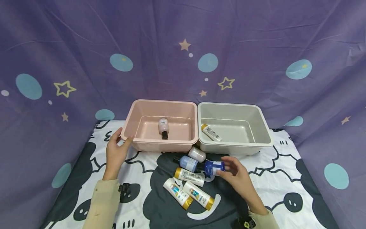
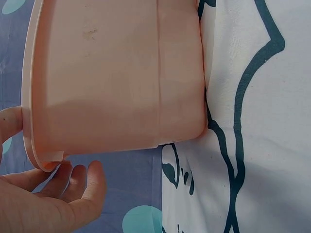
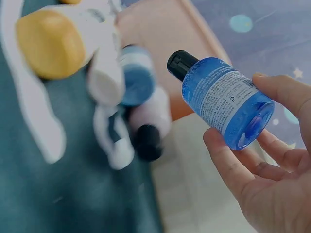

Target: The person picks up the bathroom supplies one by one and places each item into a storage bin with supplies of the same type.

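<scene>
Pink tub (image 1: pixel 163 145) is gripped at its near left corner by the left hand (image 1: pixel 116 152), thumb and fingers clamped on the rim (image 2: pixel 28 87). To the right, a deep-blue bottle (image 1: pixel 215 168) is pinched between the right hand's (image 1: pixel 237 175) thumb and fingertips, black cap (image 3: pixel 182 64) leftward, pale label (image 3: pixel 228 94) wrapped around. Below, a black-and-white cloth (image 1: pixel 271 187) is spread; a purple curtain (image 1: pixel 160 28) is hung on the far side.
</scene>
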A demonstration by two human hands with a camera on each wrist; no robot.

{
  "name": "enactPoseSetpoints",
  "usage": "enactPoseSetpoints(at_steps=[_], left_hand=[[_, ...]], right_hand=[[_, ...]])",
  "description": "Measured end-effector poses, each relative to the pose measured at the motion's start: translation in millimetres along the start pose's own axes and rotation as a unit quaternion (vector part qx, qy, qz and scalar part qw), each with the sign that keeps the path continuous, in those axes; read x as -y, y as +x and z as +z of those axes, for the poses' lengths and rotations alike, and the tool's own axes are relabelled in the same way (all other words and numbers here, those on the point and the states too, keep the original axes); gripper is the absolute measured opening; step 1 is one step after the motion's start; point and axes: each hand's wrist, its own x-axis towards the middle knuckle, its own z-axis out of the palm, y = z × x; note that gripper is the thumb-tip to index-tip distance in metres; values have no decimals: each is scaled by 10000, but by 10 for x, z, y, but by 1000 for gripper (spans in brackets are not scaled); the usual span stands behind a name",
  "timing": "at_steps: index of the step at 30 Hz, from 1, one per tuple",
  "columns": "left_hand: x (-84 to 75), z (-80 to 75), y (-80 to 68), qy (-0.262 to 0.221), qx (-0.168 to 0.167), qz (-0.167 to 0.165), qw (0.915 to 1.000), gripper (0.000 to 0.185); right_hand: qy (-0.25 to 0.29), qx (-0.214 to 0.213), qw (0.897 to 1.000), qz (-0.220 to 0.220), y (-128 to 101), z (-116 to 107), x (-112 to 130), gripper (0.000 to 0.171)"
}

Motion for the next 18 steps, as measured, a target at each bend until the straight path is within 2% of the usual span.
enactPoseSetpoints(at_steps=[10, 18], left_hand=[[25, 6, 3, -19, 12, -30, 10000, 66], [26, -4, 2, -37, 24, -39, 10000, 66]], right_hand=[[397, -7, 9979, -510, 244, 7, 455, 51], [710, 55, 9930, -937, 627, 32, 828, 51]])
